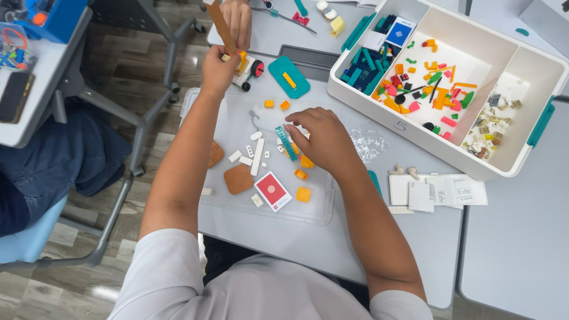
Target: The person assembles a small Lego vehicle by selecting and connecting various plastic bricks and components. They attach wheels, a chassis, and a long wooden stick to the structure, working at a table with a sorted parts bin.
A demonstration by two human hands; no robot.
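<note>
Closest in, toward the body from the right hand (323,141): a red card (272,191), a brown round plate (238,178) and loose orange bricks (303,194), all lying in the clear tray (323,218). Fingers curled down and pinching a teal beam (286,142) at the fingertips, just beside a long white piece (258,155). Best lifted straight up, probably, to avoid sweeping the small bricks under the palm. Little open room inside the tray; more on the bare table past its near rim.

Farther out, the left hand (218,72) clenched on a small wheeled model (249,66), just beyond the tray's far edge. Worth holding it steady and level, to judge by the loose wheels. A teal plate (288,77) just right of that hand. Beyond it, another person's hand (237,21) with a brown strip (220,26), very close, so crowded there. Well right of both hands, the white sorting box (415,141); its wall limits any swing that way.
</note>
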